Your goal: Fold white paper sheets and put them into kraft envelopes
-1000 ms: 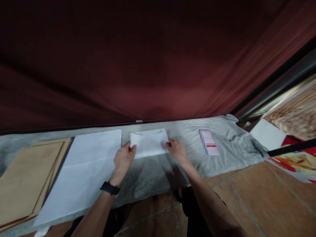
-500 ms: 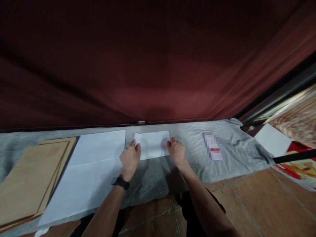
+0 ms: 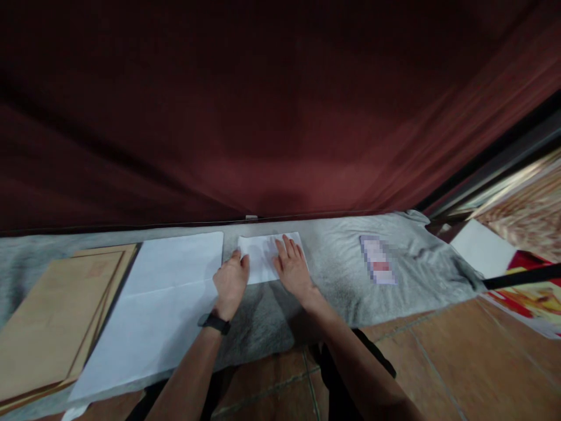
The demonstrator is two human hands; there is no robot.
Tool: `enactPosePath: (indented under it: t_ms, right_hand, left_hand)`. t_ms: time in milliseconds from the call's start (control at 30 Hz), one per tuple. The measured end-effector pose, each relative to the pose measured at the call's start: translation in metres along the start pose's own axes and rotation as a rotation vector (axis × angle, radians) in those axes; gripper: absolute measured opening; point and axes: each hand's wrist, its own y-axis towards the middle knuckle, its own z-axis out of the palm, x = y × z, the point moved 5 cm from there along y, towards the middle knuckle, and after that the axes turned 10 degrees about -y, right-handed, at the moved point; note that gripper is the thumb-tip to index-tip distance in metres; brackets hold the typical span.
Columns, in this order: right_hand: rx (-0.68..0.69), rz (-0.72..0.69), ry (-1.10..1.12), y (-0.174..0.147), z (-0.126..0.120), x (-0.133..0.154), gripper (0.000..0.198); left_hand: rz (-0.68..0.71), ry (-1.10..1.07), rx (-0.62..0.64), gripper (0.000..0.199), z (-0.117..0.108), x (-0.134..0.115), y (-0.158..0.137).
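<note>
A folded sheet of white paper (image 3: 262,257) lies on the grey cloth in front of me. My left hand (image 3: 232,280) is closed at its left edge, thumb and fingers pinching the paper. Flat on the paper's right part rests my right hand (image 3: 292,266), fingers spread and pointing away from me. Left of my left hand is a larger stack of white paper (image 3: 175,298) with a crease across it. Beyond that lie several brown envelopes (image 3: 52,316).
Grey cloth (image 3: 337,304) covers the long surface, with a dark red curtain (image 3: 280,134) behind it. A purplish slip (image 3: 379,263), pixelated, lies to the right. Farther right are a white sheet (image 3: 482,248) and a colourful printed package (image 3: 534,298), beside a dark bar (image 3: 526,276).
My right hand has let go of the paper's right edge, moved left and opened out flat on top of it. My left hand stays at the left edge.
</note>
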Motion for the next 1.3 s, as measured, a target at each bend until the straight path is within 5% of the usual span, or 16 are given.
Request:
enactPosePath:
  t_ms: [333, 467, 600, 800, 1100, 1300]
  right_hand:
    - [0.027, -0.024, 0.005, -0.012, 0.022, 0.004, 0.053]
    - [0.023, -0.019, 0.005, -0.012, 0.024, 0.005, 0.053]
    - [0.039, -0.032, -0.02, -0.013, 0.025, 0.005, 0.052]
    - [0.058, -0.034, -0.062, -0.011, 0.026, 0.001, 0.05]
    - [0.05, 0.163, -0.163, -0.008, 0.018, -0.044, 0.057]
    - [0.039, 0.31, -0.043, -0.002, 0.001, -0.059, 0.052]
  left_hand:
    - [0.064, 0.029, -0.098, 0.042, -0.006, -0.003, -0.007]
    - [0.328, -0.004, -0.259, 0.045, -0.007, -0.021, -0.017]
    - [0.552, -0.092, -0.179, 0.052, 0.022, -0.035, -0.023]
    - [0.494, -0.11, -0.123, 0.058, 0.049, -0.028, -0.02]
    - [0.431, -0.054, -0.184, 0.065, 0.046, -0.016, -0.022]
    - [0.46, -0.049, -0.153, 0.069, 0.042, -0.011, -0.024]
